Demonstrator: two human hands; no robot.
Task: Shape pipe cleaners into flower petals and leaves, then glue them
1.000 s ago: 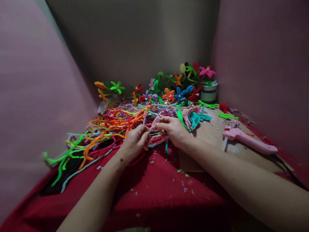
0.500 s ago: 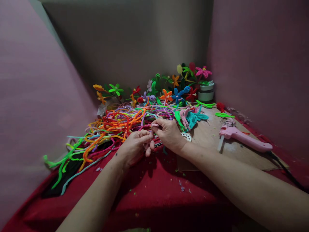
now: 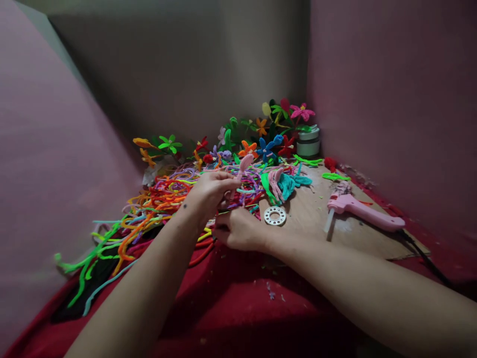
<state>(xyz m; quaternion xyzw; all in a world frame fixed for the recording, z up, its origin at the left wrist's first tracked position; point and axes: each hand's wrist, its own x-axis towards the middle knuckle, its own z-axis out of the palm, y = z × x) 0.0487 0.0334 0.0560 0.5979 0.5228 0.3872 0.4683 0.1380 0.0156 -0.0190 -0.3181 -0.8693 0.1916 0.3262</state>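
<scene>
A pink pipe-cleaner petal (image 3: pixel 245 166) stands upright above the fingertips of my left hand (image 3: pixel 213 193), which is closed on its lower end. My right hand (image 3: pixel 240 229) is just below and to the right, low over the near edge of the pipe-cleaner pile. Its fingers are curled, and a thin dark object shows by the knuckles; what they grip is mostly hidden. Loose pipe cleaners (image 3: pixel 169 191) in many colours lie behind and left of both hands. A white ring with holes (image 3: pixel 275 216) rests right of my right hand.
Pink glue gun (image 3: pixel 365 211) lies on a brown board (image 3: pixel 309 219), its black cord trailing right. Bent green, pink and teal pieces (image 3: pixel 286 186) sit on the board's left. Finished flowers (image 3: pixel 266 148) and a lidded jar (image 3: pixel 308 141) stand behind. Red cloth (image 3: pixel 238 298) covers the table.
My right hand has let go of the pink piece and dropped down towards me. My left hand has risen, holding the petal upright. The view has shifted slightly right.
</scene>
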